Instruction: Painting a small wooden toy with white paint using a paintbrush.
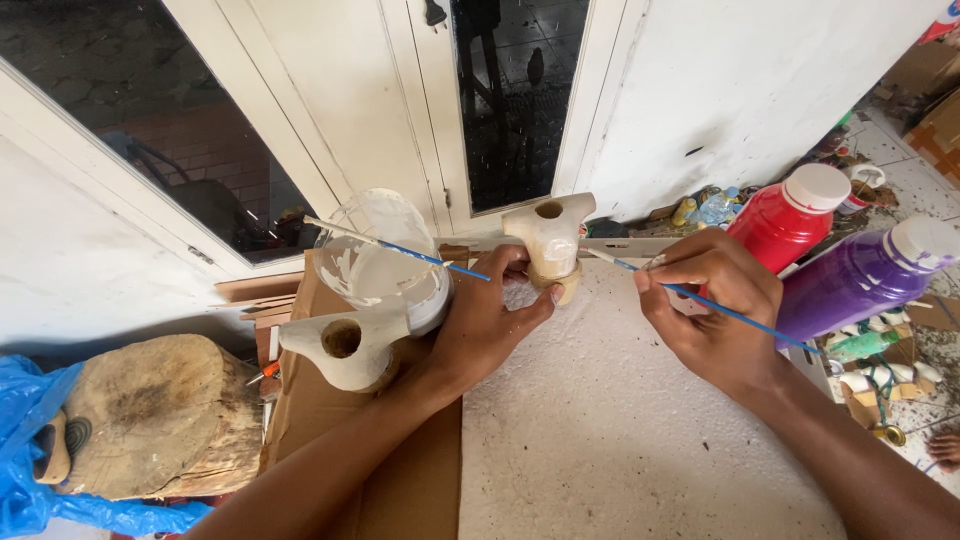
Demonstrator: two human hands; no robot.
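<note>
Paintbrush [700, 297] slanting left-up toward carving [548, 240]

I see a matt, chalky carved figure [548, 240], a glossy clear plastic cup [385, 262] smeared with paint, shiny plastic bottles [785, 225], rough foam board [620, 420], plain cardboard [400, 490], coarse wood stump [160, 415].

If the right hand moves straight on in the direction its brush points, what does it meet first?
Most likely the pale carved piece that the left hand holds: the right hand aims its thin blue brush left, and the tip appears almost on it.
</note>
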